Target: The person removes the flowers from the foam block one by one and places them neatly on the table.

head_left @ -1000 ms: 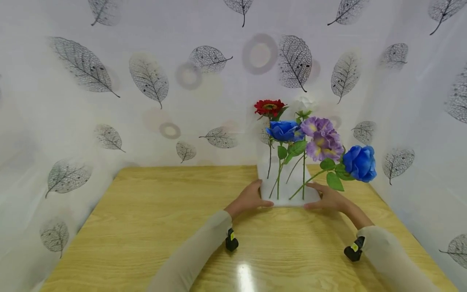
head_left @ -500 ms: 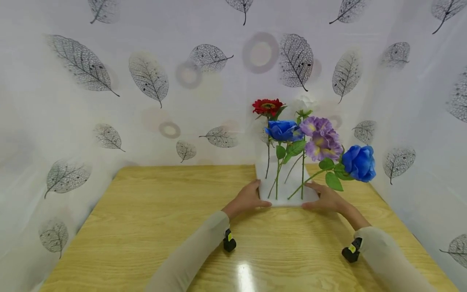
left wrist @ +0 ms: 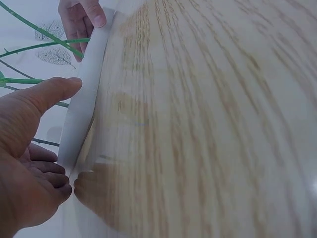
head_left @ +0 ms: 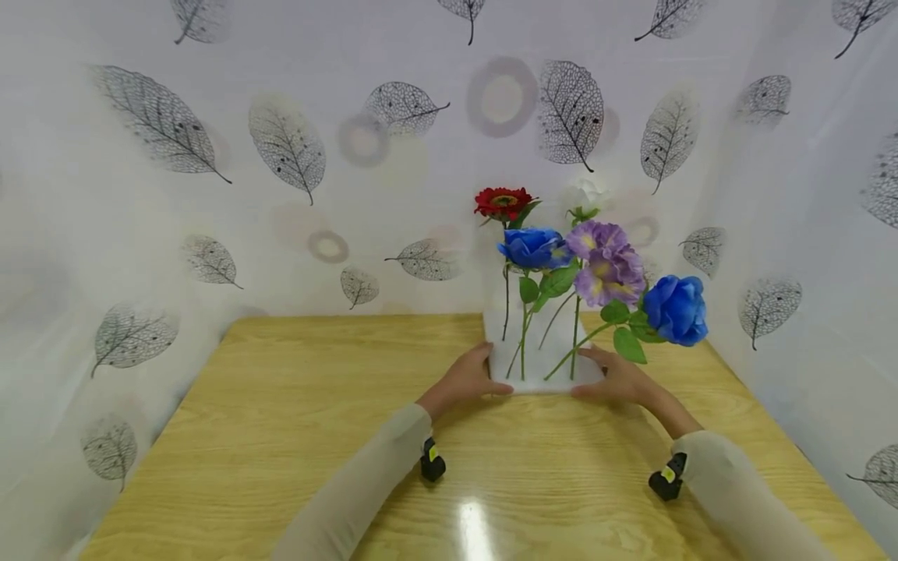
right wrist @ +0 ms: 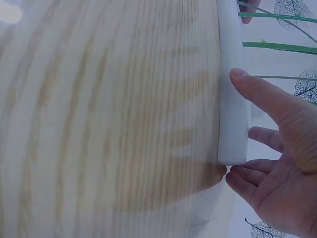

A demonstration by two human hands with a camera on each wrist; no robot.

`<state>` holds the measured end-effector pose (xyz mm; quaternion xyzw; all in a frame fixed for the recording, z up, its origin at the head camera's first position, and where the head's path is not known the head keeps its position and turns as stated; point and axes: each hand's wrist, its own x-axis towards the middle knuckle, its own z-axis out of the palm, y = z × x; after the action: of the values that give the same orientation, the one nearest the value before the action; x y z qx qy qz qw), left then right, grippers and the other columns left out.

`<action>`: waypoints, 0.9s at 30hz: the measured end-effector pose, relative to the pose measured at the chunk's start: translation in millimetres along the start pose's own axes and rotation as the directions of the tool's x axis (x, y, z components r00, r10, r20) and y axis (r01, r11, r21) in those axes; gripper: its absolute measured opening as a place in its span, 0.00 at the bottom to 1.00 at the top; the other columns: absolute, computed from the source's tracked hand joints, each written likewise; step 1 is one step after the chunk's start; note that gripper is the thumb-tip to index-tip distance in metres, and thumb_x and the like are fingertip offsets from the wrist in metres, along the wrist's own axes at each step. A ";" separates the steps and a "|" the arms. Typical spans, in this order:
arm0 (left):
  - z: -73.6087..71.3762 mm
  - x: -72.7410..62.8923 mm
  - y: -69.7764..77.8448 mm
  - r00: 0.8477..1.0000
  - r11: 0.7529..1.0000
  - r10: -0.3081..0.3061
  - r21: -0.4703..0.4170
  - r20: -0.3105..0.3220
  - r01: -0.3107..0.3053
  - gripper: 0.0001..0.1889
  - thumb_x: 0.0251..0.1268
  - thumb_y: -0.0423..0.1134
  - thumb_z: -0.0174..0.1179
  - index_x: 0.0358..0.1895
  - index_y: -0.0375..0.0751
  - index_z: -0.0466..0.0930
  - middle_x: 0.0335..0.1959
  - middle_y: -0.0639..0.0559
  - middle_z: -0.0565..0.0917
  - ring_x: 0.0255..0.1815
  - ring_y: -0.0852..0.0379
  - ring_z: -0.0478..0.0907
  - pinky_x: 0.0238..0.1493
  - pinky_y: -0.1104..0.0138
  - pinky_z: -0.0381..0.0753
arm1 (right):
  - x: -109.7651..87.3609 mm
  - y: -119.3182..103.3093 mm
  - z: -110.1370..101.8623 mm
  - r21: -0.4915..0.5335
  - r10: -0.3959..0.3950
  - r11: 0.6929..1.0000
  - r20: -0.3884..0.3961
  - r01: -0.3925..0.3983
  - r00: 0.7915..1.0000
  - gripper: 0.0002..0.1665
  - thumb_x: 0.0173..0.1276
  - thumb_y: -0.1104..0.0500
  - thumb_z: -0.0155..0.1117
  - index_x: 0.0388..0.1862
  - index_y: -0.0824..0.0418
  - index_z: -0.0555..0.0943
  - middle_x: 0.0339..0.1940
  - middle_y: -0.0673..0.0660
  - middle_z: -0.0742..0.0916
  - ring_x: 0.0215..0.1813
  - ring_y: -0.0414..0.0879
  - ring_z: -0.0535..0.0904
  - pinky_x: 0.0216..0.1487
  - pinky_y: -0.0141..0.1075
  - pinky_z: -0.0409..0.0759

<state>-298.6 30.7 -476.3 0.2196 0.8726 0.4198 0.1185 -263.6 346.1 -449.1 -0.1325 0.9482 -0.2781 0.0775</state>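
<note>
A white foam board (head_left: 535, 380) lies on the table with several artificial flowers stuck upright or leaning in it. These include a red daisy-like flower (head_left: 503, 202), a blue flower (head_left: 532, 249), a white flower (head_left: 588, 199), a purple flower (head_left: 606, 265) and a second blue flower (head_left: 677, 310) that leans far right. My left hand (head_left: 463, 378) grips the board's near left corner, its thumb on the front edge. At the near right corner my right hand (head_left: 620, 378) holds it the same way. The right wrist view shows that thumb (right wrist: 262, 94) on the white edge.
The wooden table (head_left: 316, 389) extends to the left and in front of the board. Behind it hangs a pale curtain (head_left: 435, 187) printed with leaves, which also runs down both sides. The leaning blue flower overhangs past my right hand.
Both hands and the foam board have shifted slightly left, and the flowers have moved along with it. The grip looks the same throughout.
</note>
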 end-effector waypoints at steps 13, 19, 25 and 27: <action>-11.4 -8.3 -6.6 0.999 0.999 -0.030 -0.022 0.023 0.030 0.53 0.57 0.50 0.77 0.80 0.33 0.55 0.82 0.40 0.57 0.83 0.44 0.55 0.82 0.55 0.57 | 4.1 -10.1 4.7 -0.014 -0.011 1.000 0.025 0.012 1.000 0.54 0.63 0.40 0.74 0.78 0.68 0.65 0.78 0.80 0.58 0.76 0.79 0.56 0.69 0.71 0.65; -13.5 -7.3 -5.8 1.000 1.000 -0.014 0.007 -0.003 0.014 0.49 0.59 0.49 0.76 0.78 0.33 0.59 0.80 0.40 0.61 0.82 0.43 0.58 0.81 0.54 0.58 | 5.8 -11.4 -2.9 0.013 -0.014 1.000 0.130 0.012 0.991 0.53 0.69 0.38 0.68 0.80 0.67 0.61 0.80 0.80 0.51 0.78 0.80 0.48 0.72 0.73 0.58; -13.1 -1.0 -3.2 0.991 0.995 0.091 0.044 -0.094 -0.087 0.34 0.67 0.43 0.69 0.72 0.35 0.70 0.75 0.41 0.71 0.78 0.43 0.65 0.79 0.53 0.63 | 4.4 -13.3 -8.7 0.048 -0.011 0.999 0.185 0.003 0.983 0.52 0.71 0.41 0.67 0.80 0.69 0.59 0.81 0.79 0.46 0.79 0.81 0.42 0.73 0.75 0.51; -13.0 1.0 -0.3 0.984 0.991 0.130 0.047 -0.120 -0.125 0.29 0.69 0.41 0.68 0.70 0.35 0.74 0.71 0.42 0.75 0.75 0.44 0.70 0.77 0.53 0.68 | 4.0 -13.4 -9.0 0.057 -0.019 0.998 0.190 0.009 0.982 0.52 0.71 0.42 0.68 0.80 0.70 0.59 0.81 0.79 0.46 0.79 0.81 0.41 0.73 0.75 0.51</action>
<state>-304.7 22.1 -468.6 0.2511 0.8705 0.4221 0.0333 -266.6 338.6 -434.5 -0.1628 0.9274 -0.2909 0.1694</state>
